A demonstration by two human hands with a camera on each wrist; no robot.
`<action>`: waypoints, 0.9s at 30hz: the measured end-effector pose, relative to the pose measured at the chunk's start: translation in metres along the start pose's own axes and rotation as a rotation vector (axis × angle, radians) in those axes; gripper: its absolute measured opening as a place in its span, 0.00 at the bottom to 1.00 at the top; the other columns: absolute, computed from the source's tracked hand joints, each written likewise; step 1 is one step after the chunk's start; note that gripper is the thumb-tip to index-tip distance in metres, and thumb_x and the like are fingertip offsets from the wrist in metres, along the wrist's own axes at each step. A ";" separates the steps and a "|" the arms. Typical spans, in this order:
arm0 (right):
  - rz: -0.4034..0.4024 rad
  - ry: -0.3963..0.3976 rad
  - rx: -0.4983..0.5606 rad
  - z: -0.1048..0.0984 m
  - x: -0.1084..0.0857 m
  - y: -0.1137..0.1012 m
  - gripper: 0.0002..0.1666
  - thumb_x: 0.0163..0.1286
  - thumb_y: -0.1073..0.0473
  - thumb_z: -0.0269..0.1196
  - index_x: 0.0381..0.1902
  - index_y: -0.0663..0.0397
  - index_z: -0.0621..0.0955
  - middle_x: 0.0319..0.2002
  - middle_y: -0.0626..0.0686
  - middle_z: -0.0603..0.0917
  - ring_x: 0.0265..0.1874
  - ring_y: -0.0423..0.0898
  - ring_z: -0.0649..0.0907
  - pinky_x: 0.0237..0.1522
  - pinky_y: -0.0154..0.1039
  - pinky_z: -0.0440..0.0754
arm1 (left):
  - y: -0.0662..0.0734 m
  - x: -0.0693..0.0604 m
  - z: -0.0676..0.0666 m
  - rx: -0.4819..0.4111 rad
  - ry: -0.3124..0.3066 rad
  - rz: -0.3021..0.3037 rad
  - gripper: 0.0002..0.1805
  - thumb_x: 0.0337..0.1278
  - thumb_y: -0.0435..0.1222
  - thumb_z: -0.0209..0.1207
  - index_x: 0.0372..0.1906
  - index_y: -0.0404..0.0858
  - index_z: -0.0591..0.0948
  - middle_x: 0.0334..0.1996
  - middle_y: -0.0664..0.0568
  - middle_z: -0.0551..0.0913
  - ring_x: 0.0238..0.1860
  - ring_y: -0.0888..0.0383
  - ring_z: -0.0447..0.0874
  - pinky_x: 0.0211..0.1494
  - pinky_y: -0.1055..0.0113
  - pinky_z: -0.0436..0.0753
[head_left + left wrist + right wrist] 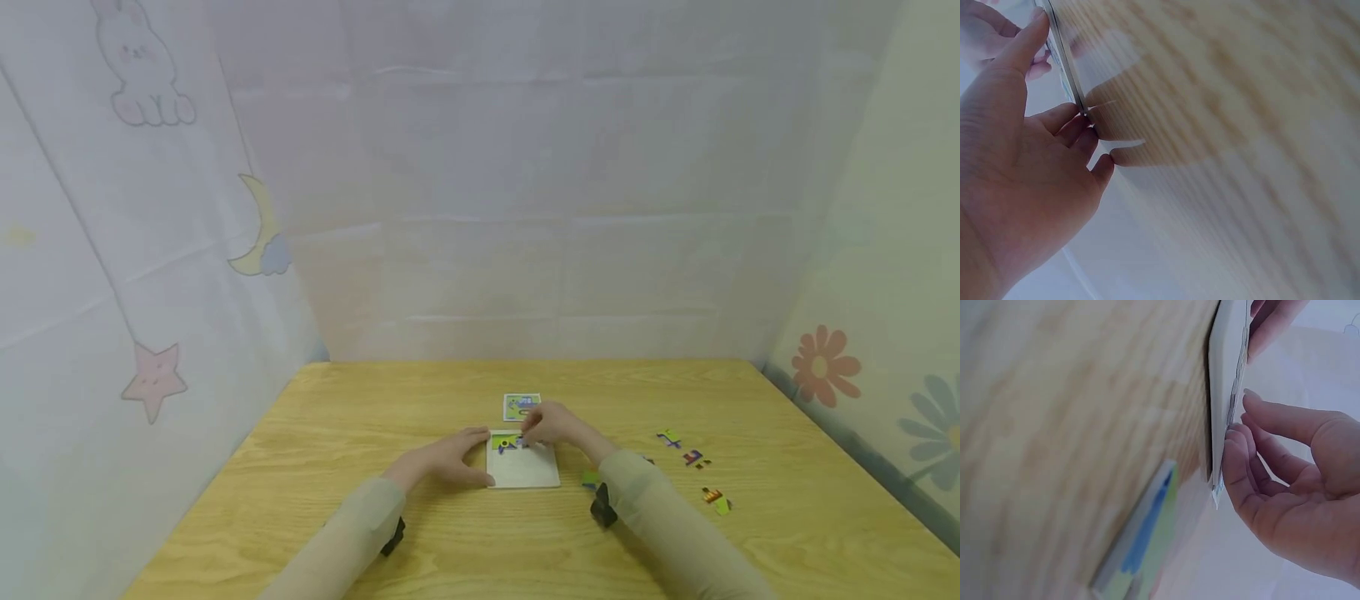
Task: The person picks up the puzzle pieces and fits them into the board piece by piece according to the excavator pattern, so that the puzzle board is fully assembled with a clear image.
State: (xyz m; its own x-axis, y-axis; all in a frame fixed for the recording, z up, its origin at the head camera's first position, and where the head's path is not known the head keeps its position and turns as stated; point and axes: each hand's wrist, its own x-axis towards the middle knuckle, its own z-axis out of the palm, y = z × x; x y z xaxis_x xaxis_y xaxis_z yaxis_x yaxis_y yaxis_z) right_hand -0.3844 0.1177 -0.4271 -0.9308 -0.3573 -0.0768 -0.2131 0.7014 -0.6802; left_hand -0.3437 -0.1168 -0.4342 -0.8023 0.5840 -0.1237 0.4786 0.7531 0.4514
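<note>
A white puzzle board (517, 472) lies on the table in the head view, with colourful puzzle pieces (505, 443) along its far side. My left hand (448, 458) spans the board's left edge, thumb by the near corner and fingers by the far one. In the left wrist view those fingertips (1088, 131) touch the edge. My right hand (551, 423) is over the board's far right part. Its bent fingertips (1234, 434) touch the board's top in the right wrist view, the thumb slightly apart. Anything under these fingertips is hidden.
Just beyond the board lies a small picture card (519, 407). Several loose pieces (692, 457) are scattered on the wooden table (375, 392) to the right. One green piece (591, 479) lies near my right wrist. Fabric walls enclose the table's back and sides.
</note>
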 end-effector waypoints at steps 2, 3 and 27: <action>0.001 0.001 0.010 -0.001 -0.001 0.001 0.05 0.56 0.64 0.68 0.32 0.55 0.83 0.28 0.48 0.81 0.24 0.41 0.76 0.25 0.32 0.76 | 0.000 0.000 0.001 -0.004 0.001 -0.001 0.47 0.52 0.56 0.61 0.72 0.38 0.57 0.73 0.44 0.54 0.72 0.44 0.52 0.72 0.48 0.57; -0.001 0.002 0.013 -0.001 -0.001 0.002 0.05 0.56 0.65 0.68 0.32 0.56 0.83 0.28 0.48 0.82 0.24 0.41 0.76 0.26 0.32 0.76 | 0.000 0.000 0.001 -0.008 0.002 -0.001 0.47 0.53 0.56 0.61 0.72 0.38 0.57 0.73 0.44 0.54 0.72 0.44 0.52 0.72 0.48 0.57; -0.172 0.022 0.058 -0.044 -0.025 0.021 0.16 0.67 0.56 0.60 0.48 0.61 0.81 0.44 0.52 0.84 0.46 0.50 0.81 0.48 0.47 0.80 | 0.000 0.003 0.003 -0.020 0.004 -0.008 0.47 0.52 0.56 0.62 0.72 0.39 0.57 0.73 0.45 0.53 0.73 0.46 0.51 0.73 0.49 0.56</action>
State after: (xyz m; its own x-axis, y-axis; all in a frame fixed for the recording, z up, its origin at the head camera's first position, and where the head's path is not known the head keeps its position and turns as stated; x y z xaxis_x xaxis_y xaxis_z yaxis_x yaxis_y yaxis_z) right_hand -0.3787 0.1682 -0.4076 -0.8886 -0.4547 0.0601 -0.3530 0.5942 -0.7227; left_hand -0.3450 -0.1147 -0.4370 -0.8075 0.5768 -0.1237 0.4650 0.7514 0.4682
